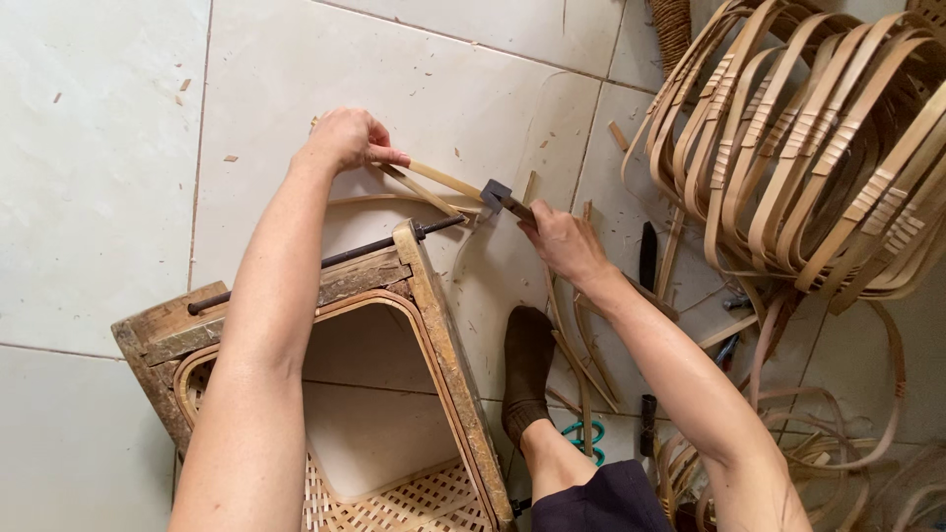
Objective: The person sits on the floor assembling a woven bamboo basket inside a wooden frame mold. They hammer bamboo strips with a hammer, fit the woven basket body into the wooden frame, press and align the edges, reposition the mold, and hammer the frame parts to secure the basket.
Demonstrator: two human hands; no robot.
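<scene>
Left hand (347, 138) grips bamboo strips (434, 187); right hand (562, 241) grips a hammer (503, 197) (wooden frame (434, 296) beneath).

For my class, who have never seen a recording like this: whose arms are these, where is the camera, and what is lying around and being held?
The single picture comes from a camera on the person's head, looking down at their own arms. The left hand grips thin pale bamboo strips. The right hand holds a small dark-bladed cutting tool against them. Below is a worn wooden frame mould crossed by a dark metal rod, on a white tiled floor. A stack of bent bamboo hoops lies to the right, near a dark-socked foot.
</scene>
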